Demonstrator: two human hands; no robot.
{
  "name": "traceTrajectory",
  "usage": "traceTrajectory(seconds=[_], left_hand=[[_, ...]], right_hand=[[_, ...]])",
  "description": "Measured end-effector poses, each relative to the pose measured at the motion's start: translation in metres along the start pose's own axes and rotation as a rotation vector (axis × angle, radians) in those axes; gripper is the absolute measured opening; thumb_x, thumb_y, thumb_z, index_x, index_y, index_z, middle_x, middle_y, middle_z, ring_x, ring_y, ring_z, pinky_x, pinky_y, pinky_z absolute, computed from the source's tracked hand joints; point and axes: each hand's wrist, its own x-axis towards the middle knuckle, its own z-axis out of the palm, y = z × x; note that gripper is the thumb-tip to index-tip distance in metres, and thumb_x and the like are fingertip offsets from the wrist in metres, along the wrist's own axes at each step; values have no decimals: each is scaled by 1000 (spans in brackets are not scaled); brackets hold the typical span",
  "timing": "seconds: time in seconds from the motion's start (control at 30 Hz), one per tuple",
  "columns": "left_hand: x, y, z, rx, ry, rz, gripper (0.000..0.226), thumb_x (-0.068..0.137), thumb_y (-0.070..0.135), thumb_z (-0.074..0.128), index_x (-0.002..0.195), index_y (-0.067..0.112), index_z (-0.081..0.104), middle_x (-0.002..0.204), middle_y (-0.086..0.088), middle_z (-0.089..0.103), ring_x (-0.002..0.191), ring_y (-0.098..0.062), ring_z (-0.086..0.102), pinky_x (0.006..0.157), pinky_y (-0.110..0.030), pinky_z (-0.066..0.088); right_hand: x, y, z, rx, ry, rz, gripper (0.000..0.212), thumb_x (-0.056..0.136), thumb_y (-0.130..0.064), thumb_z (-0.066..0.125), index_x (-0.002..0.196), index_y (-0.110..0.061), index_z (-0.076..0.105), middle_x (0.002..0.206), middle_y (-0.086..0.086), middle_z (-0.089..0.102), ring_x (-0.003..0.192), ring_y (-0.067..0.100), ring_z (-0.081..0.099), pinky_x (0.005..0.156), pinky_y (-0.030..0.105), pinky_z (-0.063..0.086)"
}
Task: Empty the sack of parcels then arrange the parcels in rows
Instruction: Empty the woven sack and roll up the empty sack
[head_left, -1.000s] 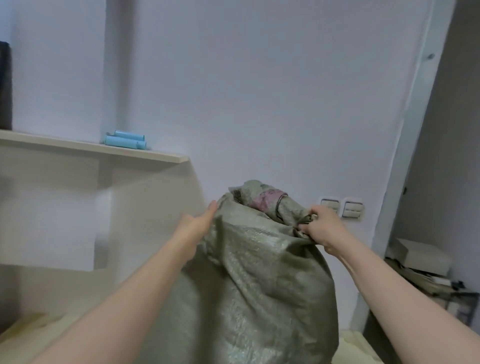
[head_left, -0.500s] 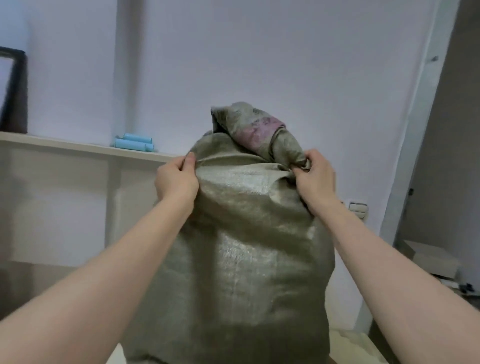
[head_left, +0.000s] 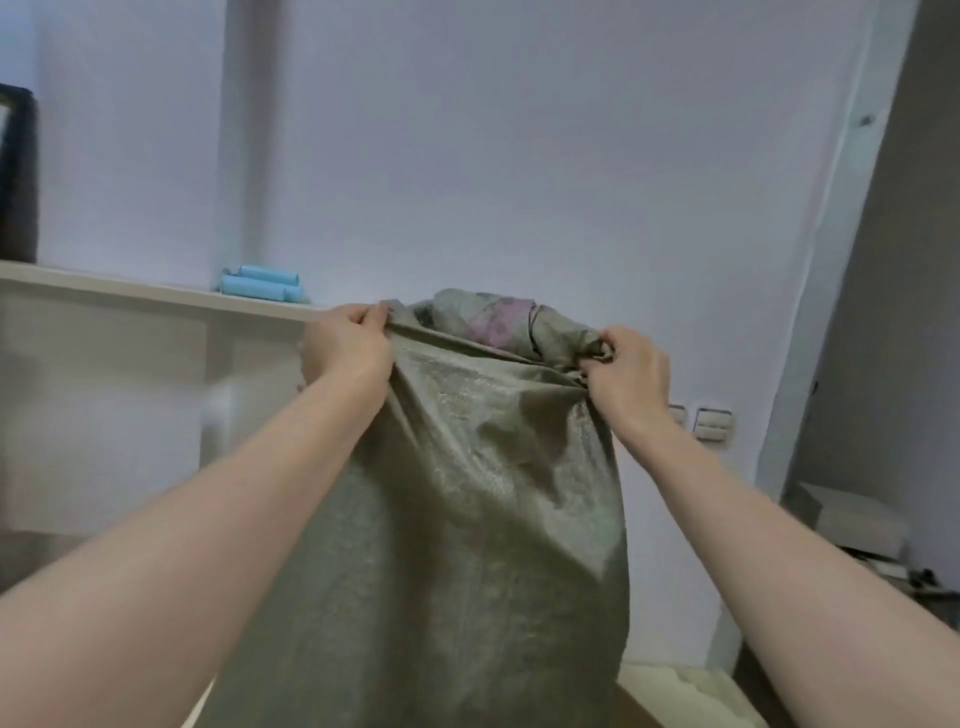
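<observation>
A large grey-green woven sack (head_left: 457, 519) hangs upright in front of me, held up by both hands at its top end. My left hand (head_left: 345, 348) pinches the top left corner of the fabric. My right hand (head_left: 626, 376) grips the bunched top right corner. A folded flap with a faded pink print (head_left: 493, 325) sticks up between the hands. The sack looks slack and creased. No parcels show; its lower end runs out of the frame.
A pale shelf (head_left: 156, 296) runs along the wall at left, bearing light blue tubes (head_left: 260, 283) and a dark framed thing (head_left: 18, 176). Wall switches (head_left: 714, 423) sit behind my right wrist. A box and clutter (head_left: 852, 514) lie at the right.
Both hands lifted the sack from low to high, then it came down a little. My left hand went from flat against the fabric to pinching the corner. The sack looks slacker now.
</observation>
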Motion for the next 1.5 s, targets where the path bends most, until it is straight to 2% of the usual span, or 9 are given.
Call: traceTrajectory(seconds=[0.1, 0.3, 0.43, 0.63, 0.77, 0.93, 1.07, 1.27, 1.5], left_hand=[[12, 5, 2, 106, -14, 181, 26, 96, 46, 53, 89, 29, 71, 87, 8, 63, 91, -22, 57, 92, -38, 46], [7, -63, 3, 328, -354, -53, 36, 95, 46, 53, 79, 14, 58, 84, -16, 64, 81, -32, 60, 63, -31, 38], [2, -55, 1, 370, -439, -163, 100, 80, 73, 55, 150, 9, 24, 149, -18, 38, 132, -39, 43, 103, -44, 40], [0, -23, 24, 481, -605, -130, 142, 51, 91, 61, 154, 26, -13, 160, -16, 17, 145, -37, 23, 117, -52, 20], [-15, -30, 21, 751, -768, -80, 114, 72, 82, 52, 150, 3, 29, 154, -15, 36, 136, -34, 41, 109, -38, 33], [-37, -22, 3, 753, -980, -214, 108, 72, 77, 57, 147, 4, 34, 149, -12, 42, 127, -30, 50, 99, -36, 42], [-38, -29, -15, 677, -1006, -431, 109, 53, 73, 78, 133, 4, 50, 123, -14, 64, 105, -31, 64, 98, -45, 49], [-45, -26, -8, 445, -635, -187, 45, 94, 24, 64, 129, -3, 54, 113, -13, 61, 91, -22, 54, 59, -24, 42], [-18, 25, 2, 28, -241, 244, 10, 82, 19, 72, 92, 20, 74, 91, 1, 73, 90, -17, 64, 83, -29, 52]], right_hand=[[-4, -5, 7, 105, 55, -26, 16, 82, -1, 56, 93, -9, 65, 95, 13, 69, 92, 32, 59, 65, 27, 26], [-24, 19, 21, 13, -196, 35, 10, 80, -3, 62, 84, -10, 68, 91, 12, 70, 92, 31, 61, 66, 30, 31], [-42, 40, 10, 219, -446, 90, 28, 77, 0, 67, 68, -26, 66, 108, -8, 71, 102, 17, 66, 91, 36, 50], [-52, 34, -24, 523, -746, -6, 15, 82, 18, 61, 78, 6, 53, 84, -20, 72, 76, -8, 64, 65, 11, 47], [-50, 33, -42, 573, -915, 155, 22, 82, -11, 69, 99, -2, 58, 94, -2, 68, 72, 9, 62, 60, 25, 47], [-49, 42, -45, 314, -1010, 557, 111, 47, -83, 70, 135, -20, 46, 126, 3, 63, 103, 26, 66, 86, 56, 53], [-65, 33, -31, 391, -1234, 737, 77, 58, -67, 73, 113, -13, 67, 108, 10, 73, 94, 27, 70, 86, 51, 52], [-70, -7, -8, 402, -826, 685, 35, 88, -15, 69, 115, 5, 64, 111, 22, 68, 101, 34, 65, 96, 49, 50], [-33, -41, -19, 397, -147, 142, 18, 88, -25, 65, 100, -20, 77, 88, -5, 76, 89, 16, 69, 83, 31, 53]])
